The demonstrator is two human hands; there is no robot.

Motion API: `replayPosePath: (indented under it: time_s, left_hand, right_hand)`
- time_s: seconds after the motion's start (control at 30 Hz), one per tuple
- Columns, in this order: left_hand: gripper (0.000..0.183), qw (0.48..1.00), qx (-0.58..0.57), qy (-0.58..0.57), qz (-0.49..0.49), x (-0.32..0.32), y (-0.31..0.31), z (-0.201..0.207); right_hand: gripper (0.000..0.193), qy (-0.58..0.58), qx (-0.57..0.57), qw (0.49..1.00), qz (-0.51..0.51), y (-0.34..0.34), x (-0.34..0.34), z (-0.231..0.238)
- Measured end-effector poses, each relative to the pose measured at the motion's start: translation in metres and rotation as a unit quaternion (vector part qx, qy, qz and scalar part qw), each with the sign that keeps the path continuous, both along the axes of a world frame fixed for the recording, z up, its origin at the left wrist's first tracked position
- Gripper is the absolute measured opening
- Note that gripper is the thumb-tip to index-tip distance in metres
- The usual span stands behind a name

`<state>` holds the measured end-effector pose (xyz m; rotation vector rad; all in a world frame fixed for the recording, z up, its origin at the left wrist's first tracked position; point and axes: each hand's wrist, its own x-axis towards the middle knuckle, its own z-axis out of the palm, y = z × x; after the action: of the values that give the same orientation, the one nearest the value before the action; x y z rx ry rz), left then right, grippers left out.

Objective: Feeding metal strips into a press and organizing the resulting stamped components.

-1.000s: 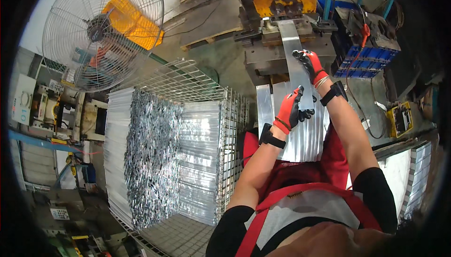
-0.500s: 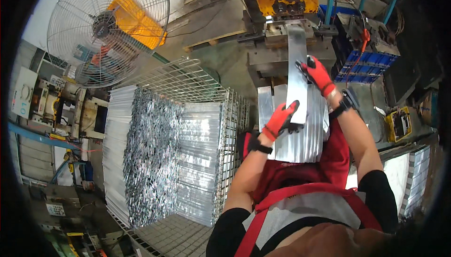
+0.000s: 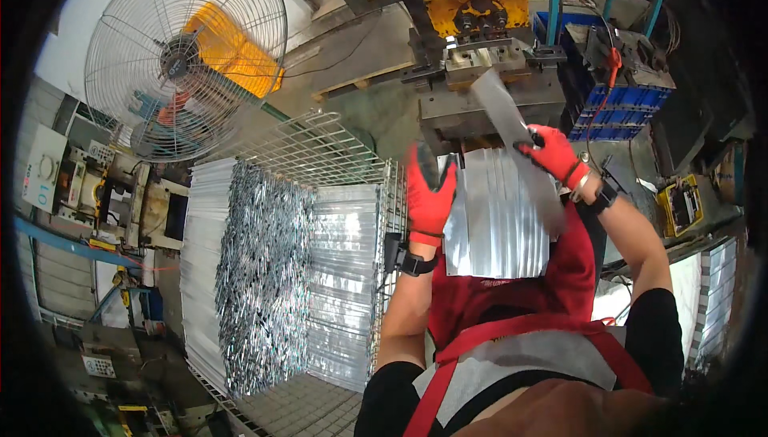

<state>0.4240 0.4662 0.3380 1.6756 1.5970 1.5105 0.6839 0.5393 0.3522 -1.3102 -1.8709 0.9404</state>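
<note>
In a red glove with dark fingertips, my right hand (image 3: 554,155) grips a long flat metal strip (image 3: 498,107) by its edge. The strip is tilted, its far end near the front of a press die (image 3: 482,61), and its near part is blurred. My left hand (image 3: 432,193), gloved alike, is off the strip, thumb and fingers apart, with nothing in it. It hovers at the left edge of a stack of similar metal strips (image 3: 496,225), which lies in front of my body above my red apron (image 3: 496,297).
Left of me stands a wire cage (image 3: 336,145) packed with stacked metal strips (image 3: 344,277). A large fan (image 3: 184,61) is beyond it. Blue crates (image 3: 620,109) flank the press on the right, with a yellow bin (image 3: 680,205) nearer me.
My left hand has let go of the strip and moved left. The strip, held by my right hand alone, has come back from the die and swung to a slant.
</note>
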Motion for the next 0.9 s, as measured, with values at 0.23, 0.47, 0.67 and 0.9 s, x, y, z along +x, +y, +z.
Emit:
replayPosePath:
  time_s: [0.23, 0.47, 0.67, 0.9]
  left_hand:
    - [0.054, 0.839, -0.174, -0.396, -0.331, 0.067, 0.002, -0.094]
    - [0.056, 0.704, -0.345, -0.523, -0.335, 0.089, 0.022, -0.033]
    - [0.045, 0.707, -0.343, -0.544, -0.294, 0.09, 0.037, -0.037]
    - [0.044, 0.711, -0.362, -0.534, -0.279, 0.095, 0.042, -0.039]
  right_hand:
    - [0.026, 0.312, -0.065, 0.945, -0.075, 0.075, -0.04, -0.036]
    - [0.023, 0.431, -0.131, 0.893, 0.017, 0.122, -0.033, -0.085]
    - [0.025, 0.433, -0.1, 0.895, 0.025, 0.125, -0.039, -0.081]
    - [0.024, 0.465, -0.1, 0.879, 0.043, 0.142, -0.027, -0.1]
